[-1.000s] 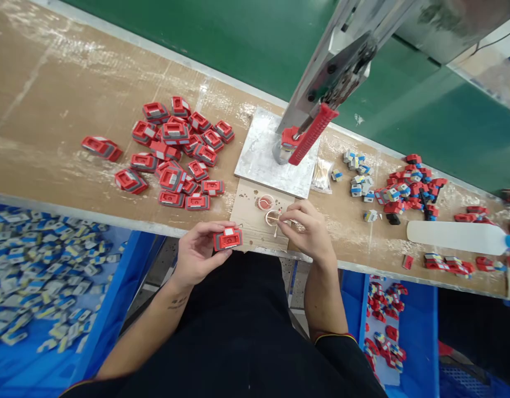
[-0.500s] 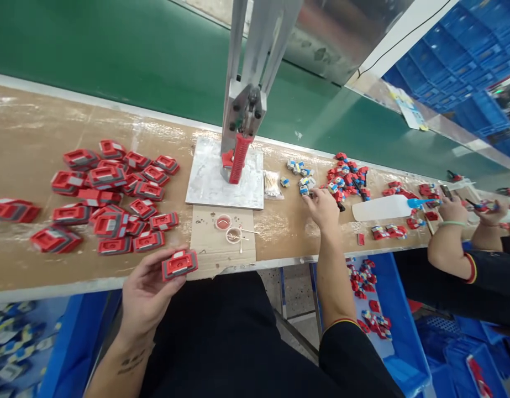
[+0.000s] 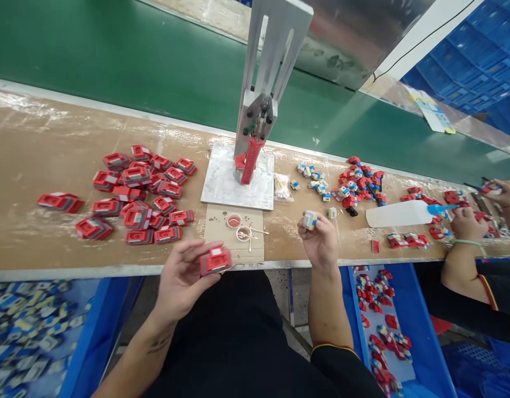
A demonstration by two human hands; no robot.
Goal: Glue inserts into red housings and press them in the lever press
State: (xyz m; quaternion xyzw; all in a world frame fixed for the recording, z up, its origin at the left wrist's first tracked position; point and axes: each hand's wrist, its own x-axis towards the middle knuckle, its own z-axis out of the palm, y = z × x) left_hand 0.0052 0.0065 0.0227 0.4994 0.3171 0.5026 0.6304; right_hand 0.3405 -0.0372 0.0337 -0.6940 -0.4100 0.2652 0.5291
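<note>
My left hand (image 3: 180,279) grips a red-and-grey plastic shell (image 3: 215,261), its hollow side facing up, over the bench's front edge. Raised above the bench, my right hand (image 3: 322,240) pinches a small white, blue and yellow plastic piece (image 3: 310,220). The two parts are apart. Similar small pieces (image 3: 315,176) lie beyond the right hand, with a single one (image 3: 331,213) just beside it. Between my hands, a cardboard sheet (image 3: 213,226) bears a small cup of red paint-like stuff (image 3: 234,220) and another cup (image 3: 243,234) with cotton swabs.
A lever press (image 3: 255,138) with a red handle stands on a metal plate (image 3: 215,188). Red shells (image 3: 134,193) are heaped left. Right are assembled pieces (image 3: 358,182), a white bottle (image 3: 398,214) and a co-worker's hands (image 3: 468,224). Blue bins (image 3: 420,309) sit below the bench.
My right hand has lifted a small white-and-blue piece from the group and drawn it back toward me. The left hand still holds the red shell. The view has shifted left.
</note>
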